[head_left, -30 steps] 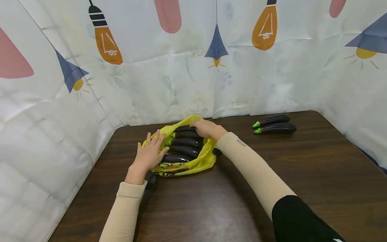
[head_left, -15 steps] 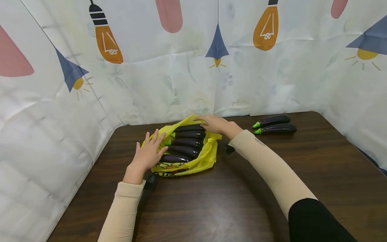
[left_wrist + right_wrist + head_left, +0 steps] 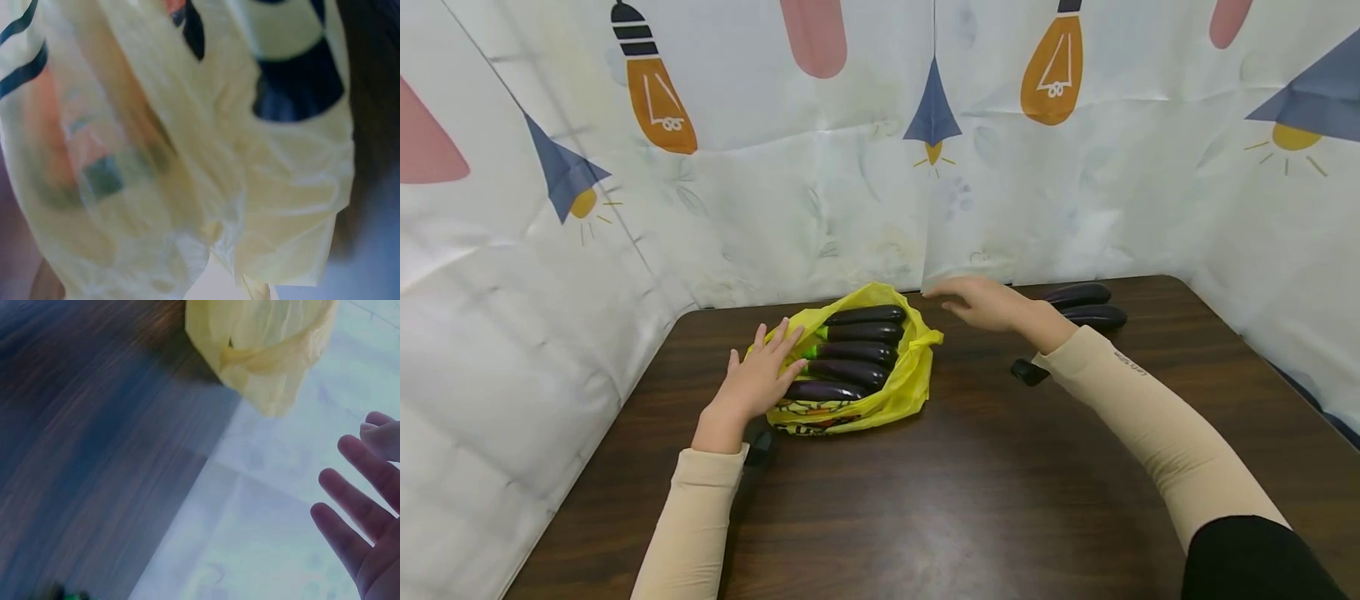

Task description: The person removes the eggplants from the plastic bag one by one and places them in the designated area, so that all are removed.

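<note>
A yellow plastic bag (image 3: pixel 910 392) lies on the table with its mouth spread, and several dark purple eggplants (image 3: pixel 856 352) rest side by side inside it. My left hand (image 3: pixel 752 377) lies on the bag's left side with its fingers spread. In the left wrist view, the bag's printed side (image 3: pixel 275 162) fills most of the picture. My right hand (image 3: pixel 985 302) is in the air right of the bag, holding nothing. Its fingers (image 3: pixel 356 500) are extended and apart in the right wrist view. Two more eggplants (image 3: pixel 1097 315) lie at the back right, partly hidden behind the right wrist.
The dark wooden table (image 3: pixel 925 500) has its back edge close to a patterned white cloth (image 3: pixel 850 208) that hangs behind and at both sides. A small black wrist device (image 3: pixel 1028 372) sits under the right wrist.
My right hand has drawn away from the top eggplant in the bag and moved right, toward the two loose eggplants. The left hand has stayed on the bag.
</note>
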`<state>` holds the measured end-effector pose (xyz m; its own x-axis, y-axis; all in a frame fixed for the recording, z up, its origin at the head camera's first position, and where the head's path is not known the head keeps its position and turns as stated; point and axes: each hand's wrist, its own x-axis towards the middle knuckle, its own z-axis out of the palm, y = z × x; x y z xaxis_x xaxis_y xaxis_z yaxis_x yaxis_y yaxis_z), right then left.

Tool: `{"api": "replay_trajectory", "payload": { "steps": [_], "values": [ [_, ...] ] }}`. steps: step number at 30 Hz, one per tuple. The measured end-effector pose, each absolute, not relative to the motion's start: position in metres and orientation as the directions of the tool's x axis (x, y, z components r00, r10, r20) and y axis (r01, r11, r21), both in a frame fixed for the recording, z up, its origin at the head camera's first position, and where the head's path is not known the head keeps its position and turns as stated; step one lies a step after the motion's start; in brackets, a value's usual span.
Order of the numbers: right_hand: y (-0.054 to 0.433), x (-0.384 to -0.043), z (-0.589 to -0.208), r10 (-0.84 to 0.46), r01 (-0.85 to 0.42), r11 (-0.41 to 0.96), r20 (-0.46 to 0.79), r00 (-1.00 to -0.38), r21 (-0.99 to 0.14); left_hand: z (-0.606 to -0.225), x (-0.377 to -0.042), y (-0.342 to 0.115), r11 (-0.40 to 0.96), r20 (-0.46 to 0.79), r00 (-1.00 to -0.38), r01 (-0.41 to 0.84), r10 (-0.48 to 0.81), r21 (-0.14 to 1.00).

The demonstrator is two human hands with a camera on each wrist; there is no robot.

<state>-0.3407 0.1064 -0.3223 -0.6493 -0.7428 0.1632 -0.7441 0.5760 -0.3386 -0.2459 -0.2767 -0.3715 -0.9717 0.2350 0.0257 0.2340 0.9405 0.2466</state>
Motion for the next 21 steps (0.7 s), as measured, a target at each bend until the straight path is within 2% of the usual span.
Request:
{"api": "replay_trajectory", "payload": {
  "steps": [6,13,21],
  "values": [
    [0.141,-0.334,-0.327,-0.716,-0.731,0.594,0.193,-0.671,-0.334,-0.372,-0.245,-0.279,0.941,0.029,-0.972,0.233,0.233,0.246],
    [0.199,-0.327,-0.337,-0.582,-0.584,0.7,0.146,-0.8,-0.412,-0.372,-0.245,-0.278,0.94,0.022,-0.97,0.241,0.243,0.24],
    [0.239,-0.327,-0.352,-0.494,-0.504,0.79,0.125,-0.86,-0.349,-0.371,-0.244,-0.278,0.94,-0.001,-0.971,0.232,0.24,0.25]
  ]
}}
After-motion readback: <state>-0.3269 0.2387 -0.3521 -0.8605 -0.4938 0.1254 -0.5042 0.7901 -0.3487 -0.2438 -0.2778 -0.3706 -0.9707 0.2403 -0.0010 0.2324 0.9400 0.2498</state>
